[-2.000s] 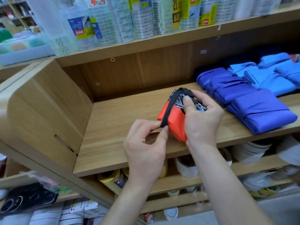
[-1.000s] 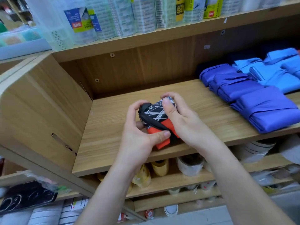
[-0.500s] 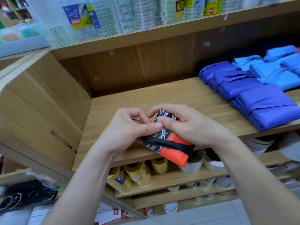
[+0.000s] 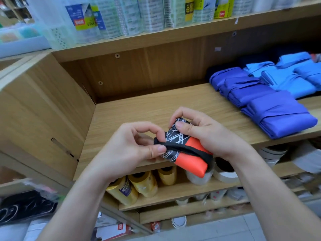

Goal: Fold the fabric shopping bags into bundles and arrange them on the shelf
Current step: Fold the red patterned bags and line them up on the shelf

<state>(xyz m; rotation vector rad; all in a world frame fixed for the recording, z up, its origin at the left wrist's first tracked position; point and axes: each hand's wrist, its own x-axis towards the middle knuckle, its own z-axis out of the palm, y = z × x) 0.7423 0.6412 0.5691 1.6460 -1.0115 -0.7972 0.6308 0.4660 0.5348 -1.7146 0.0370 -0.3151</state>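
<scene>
The wooden shelf takes up most of what I can see from here, with its side panel closing it off on the left. At the right end of it lie the folded bags. The dark blue bundles sit in a row running from the near edge to the back. The light blue bundles are packed just beside them, farther right and farther back. On the board above stands a row of clear tape rolls in printed wrappers. On the board below lie yellow tape rolls, with white tape rolls to their right.

The person's two bare forearms come up from the near side and meet over the near edge of the shelf, left of the blue stacks and well apart from them. The right grip is clamped on the orange and black bundle. Its thumb presses on the black, white-lined part on top, and its fingers curl round the far side. The bundle's orange end points down and toward me, past the shelf's edge. I cannot tell whether the bundle touches the board.

The left grip is just left of the bundle. It pinches the black strap between thumb and forefinger at the bundle's left end. The strap runs from that pinch across the bundle's near face to its right side, below the right palm.
</scene>
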